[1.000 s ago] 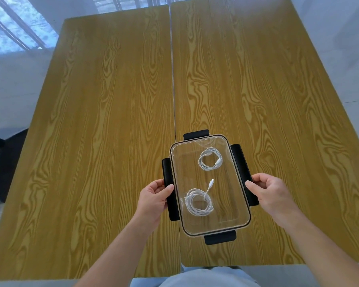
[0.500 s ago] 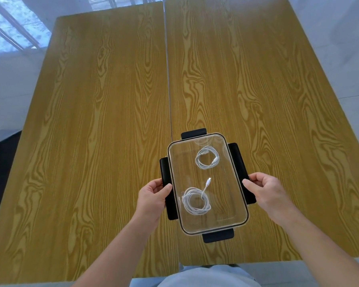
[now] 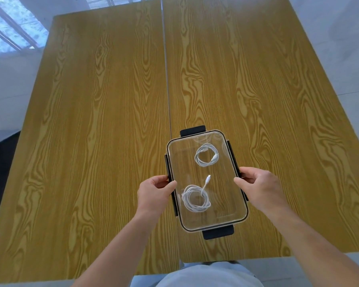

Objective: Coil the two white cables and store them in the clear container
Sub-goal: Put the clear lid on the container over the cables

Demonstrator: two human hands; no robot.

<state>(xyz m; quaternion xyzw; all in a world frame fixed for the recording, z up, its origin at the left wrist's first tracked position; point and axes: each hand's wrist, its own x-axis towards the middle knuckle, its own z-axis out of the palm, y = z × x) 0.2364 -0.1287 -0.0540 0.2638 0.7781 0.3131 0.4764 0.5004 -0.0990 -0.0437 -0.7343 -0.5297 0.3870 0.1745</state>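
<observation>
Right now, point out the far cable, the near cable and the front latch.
far cable [image 3: 206,155]: head view, right side of its coil.
near cable [image 3: 195,199]: head view, its coil.
front latch [image 3: 218,232]: head view, middle of the black flap.

Worktop [image 3: 112,121]: yellow wood-grain veneer, smooth, slightly sheened | container [image 3: 239,204]: clear glossy plastic, matt black clips | cables [image 3: 195,200]: smooth white plastic sheathing

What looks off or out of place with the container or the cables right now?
Only a small thing: the near coiled cable has its plug end sticking out of the loop. The far coil is tidy inside the clear container.
</observation>
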